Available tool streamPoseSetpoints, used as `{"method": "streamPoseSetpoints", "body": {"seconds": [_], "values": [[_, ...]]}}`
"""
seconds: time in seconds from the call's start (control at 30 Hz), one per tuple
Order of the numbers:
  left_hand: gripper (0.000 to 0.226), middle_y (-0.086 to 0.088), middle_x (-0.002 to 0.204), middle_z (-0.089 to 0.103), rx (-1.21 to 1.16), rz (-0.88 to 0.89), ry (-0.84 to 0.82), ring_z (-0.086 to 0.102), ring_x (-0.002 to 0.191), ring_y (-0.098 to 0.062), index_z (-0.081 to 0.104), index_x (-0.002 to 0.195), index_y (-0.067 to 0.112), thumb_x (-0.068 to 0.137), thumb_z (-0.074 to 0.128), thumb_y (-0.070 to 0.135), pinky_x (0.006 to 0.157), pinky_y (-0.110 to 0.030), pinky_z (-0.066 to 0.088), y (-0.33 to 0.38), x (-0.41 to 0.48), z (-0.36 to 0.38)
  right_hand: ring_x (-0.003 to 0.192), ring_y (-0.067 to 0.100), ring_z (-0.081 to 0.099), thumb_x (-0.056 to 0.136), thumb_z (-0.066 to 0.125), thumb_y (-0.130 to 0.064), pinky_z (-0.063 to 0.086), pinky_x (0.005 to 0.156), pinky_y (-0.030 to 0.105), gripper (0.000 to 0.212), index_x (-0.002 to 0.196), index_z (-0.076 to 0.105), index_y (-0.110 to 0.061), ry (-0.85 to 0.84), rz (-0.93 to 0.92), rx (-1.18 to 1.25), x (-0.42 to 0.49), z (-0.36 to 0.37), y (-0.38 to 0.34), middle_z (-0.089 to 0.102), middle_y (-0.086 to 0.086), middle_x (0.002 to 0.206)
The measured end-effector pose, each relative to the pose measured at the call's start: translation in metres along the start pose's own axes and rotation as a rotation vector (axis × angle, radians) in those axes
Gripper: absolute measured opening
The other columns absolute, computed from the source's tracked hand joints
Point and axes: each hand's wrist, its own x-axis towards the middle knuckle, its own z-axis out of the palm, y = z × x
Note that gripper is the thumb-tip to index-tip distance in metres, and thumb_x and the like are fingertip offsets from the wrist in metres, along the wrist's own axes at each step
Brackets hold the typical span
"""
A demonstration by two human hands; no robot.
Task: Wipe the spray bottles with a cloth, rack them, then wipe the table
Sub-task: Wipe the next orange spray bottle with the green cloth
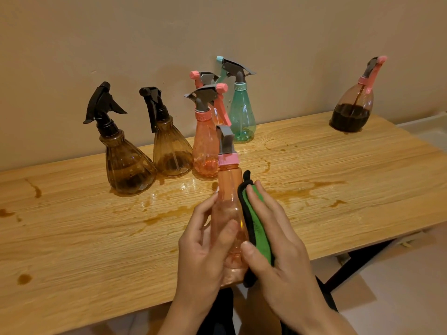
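I hold a clear pink spray bottle upright over the near part of the wooden table. My left hand grips its body from the left, thumb across the front. My right hand presses a folded green cloth with black edging against the bottle's right side. The bottle's grey trigger head points away from me.
Further back stand two brown bottles, two pink ones and a teal one. A dark-filled bottle sits far right. Brown spills streak the tabletop. The wall is close behind.
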Motion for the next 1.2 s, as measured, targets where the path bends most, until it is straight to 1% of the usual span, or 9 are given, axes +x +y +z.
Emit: {"method": "streamPoseSetpoints", "body": {"seconds": [0.13,0.27,0.4,0.57,0.77,0.87,1.0,1.1,1.2], "values": [[0.058,0.003,0.135,0.069,0.010,0.016,0.010,0.067,0.124,-0.021,0.058,0.139,0.043,0.083,0.071,0.047,0.098,-0.038,0.057,-0.001,0.001,-0.002,0.154,0.005,0.019,0.097,0.058,-0.053,0.027,0.112,0.007,0.073,0.160,0.024,-0.038,-0.005,-0.044,-0.054,-0.008,0.008,0.005,0.014,-0.011,0.169],[0.061,0.011,0.136,0.068,0.037,0.048,-0.004,0.066,0.125,-0.013,0.059,0.140,0.038,0.081,0.075,0.047,0.098,-0.021,0.053,-0.001,0.001,-0.001,0.152,0.001,0.021,0.099,0.051,-0.057,0.024,0.115,0.008,0.069,0.160,0.024,-0.037,0.013,0.001,0.012,0.005,0.004,0.006,0.022,-0.017,0.166],[0.061,0.010,0.140,0.066,0.052,0.050,-0.047,0.063,0.129,-0.013,0.058,0.141,0.042,0.084,0.075,0.055,0.101,-0.026,0.053,0.000,-0.001,0.000,0.151,-0.001,0.022,0.100,0.045,-0.061,0.027,0.117,0.014,0.067,0.160,0.025,-0.037,0.035,-0.021,-0.018,0.015,0.004,0.000,0.023,-0.018,0.165],[0.059,0.013,0.135,0.068,0.006,0.060,0.052,0.065,0.126,-0.012,0.059,0.137,0.046,0.082,0.074,0.061,0.099,-0.026,0.055,-0.001,0.000,-0.001,0.156,0.018,0.018,0.103,0.043,-0.060,0.034,0.119,0.036,0.065,0.159,0.028,-0.032,0.021,-0.165,-0.220,-0.010,0.021,0.007,0.013,-0.005,0.170],[0.056,0.011,0.136,0.068,0.010,0.062,0.012,0.065,0.126,-0.012,0.062,0.138,0.039,0.083,0.069,0.041,0.097,-0.021,0.053,-0.003,-0.001,-0.001,0.147,-0.006,0.027,0.101,0.031,-0.068,0.026,0.108,0.003,0.060,0.154,0.037,-0.043,0.096,0.031,0.044,0.001,0.016,-0.008,0.026,-0.023,0.162],[0.053,0.014,0.139,0.066,0.045,0.062,-0.043,0.061,0.130,-0.009,0.061,0.136,0.044,0.085,0.071,0.043,0.102,-0.021,0.050,0.000,0.000,0.000,0.145,-0.007,0.030,0.101,0.030,-0.066,0.031,0.109,0.007,0.057,0.149,0.047,-0.040,0.100,0.040,0.111,0.013,0.009,-0.013,0.032,-0.028,0.157],[0.065,0.011,0.139,0.066,0.006,0.028,0.002,0.063,0.129,-0.013,0.060,0.137,0.042,0.078,0.076,0.066,0.099,-0.022,0.052,0.002,0.000,0.000,0.152,0.009,0.028,0.106,0.034,-0.054,0.030,0.116,0.019,0.051,0.147,0.052,-0.030,0.086,-0.062,-0.083,0.003,0.014,-0.010,0.031,-0.012,0.162],[0.056,0.012,0.134,0.069,-0.028,0.031,0.040,0.065,0.126,-0.013,0.062,0.134,0.047,0.079,0.075,0.052,0.099,-0.024,0.053,0.001,0.000,0.001,0.152,0.014,0.029,0.107,0.034,-0.049,0.030,0.117,0.022,0.048,0.148,0.050,-0.031,0.114,-0.070,-0.076,-0.011,0.022,-0.007,0.030,-0.009,0.164],[0.054,0.013,0.135,0.068,-0.043,0.023,0.012,0.064,0.127,-0.011,0.061,0.133,0.049,0.080,0.068,0.045,0.100,-0.022,0.052,-0.001,-0.001,0.000,0.149,0.001,0.029,0.104,0.036,-0.052,0.029,0.112,0.012,0.045,0.148,0.045,-0.047,0.124,0.029,0.032,-0.006,0.021,-0.012,0.029,-0.021,0.162]]}}
